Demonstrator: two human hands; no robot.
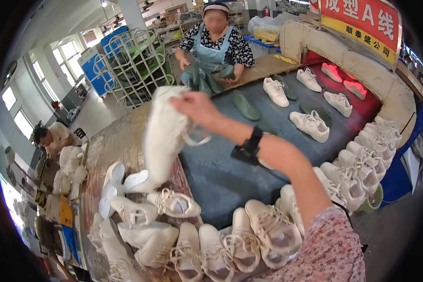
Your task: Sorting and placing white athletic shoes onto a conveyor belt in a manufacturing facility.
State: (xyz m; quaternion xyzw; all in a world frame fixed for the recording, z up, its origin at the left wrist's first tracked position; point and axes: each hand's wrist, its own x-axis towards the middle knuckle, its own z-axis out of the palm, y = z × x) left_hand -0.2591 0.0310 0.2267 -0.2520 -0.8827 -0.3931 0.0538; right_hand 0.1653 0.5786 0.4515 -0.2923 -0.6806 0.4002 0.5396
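**White sneaker lifted over the belt**

The right hand (196,107) is closed on the top of a white sneaker (163,136), which hangs blurred above the conveyor belt's (221,174) left edge, over a heap of white sneakers (192,235). The fingers are hidden behind the shoe. The forearm reaches up-left, wearing a black wristband (249,148). The left hand is out of sight.

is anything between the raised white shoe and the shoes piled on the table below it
Nothing visible. The right hand holds the white shoe in open air above the pile of white shoes; only its lace dangles.
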